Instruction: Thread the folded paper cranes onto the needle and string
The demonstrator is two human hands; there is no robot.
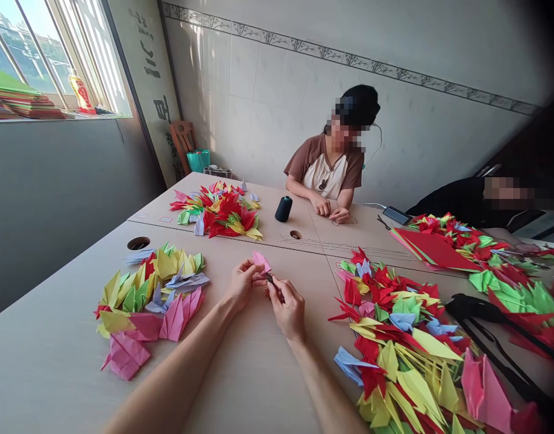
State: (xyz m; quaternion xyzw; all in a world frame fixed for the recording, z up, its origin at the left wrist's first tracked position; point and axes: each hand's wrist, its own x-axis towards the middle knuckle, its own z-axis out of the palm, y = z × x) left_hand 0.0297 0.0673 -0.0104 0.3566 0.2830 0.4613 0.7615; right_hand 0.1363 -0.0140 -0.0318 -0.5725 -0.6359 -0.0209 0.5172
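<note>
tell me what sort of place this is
Probably a small craft workroom for origami. Long pale tables carry heaps of folded paper cranes, with a stack of red paper sheets and a spool of black thread set out among them.

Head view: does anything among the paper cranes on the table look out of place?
A black strap lies across the red and green paper cranes on the right, odd among all that folded paper.

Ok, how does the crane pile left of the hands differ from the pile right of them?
The left pile is mostly yellow, pink and green; the right pile is mostly red and yellow. The right pile is also larger. Both are folded paper cranes on the table.
</note>
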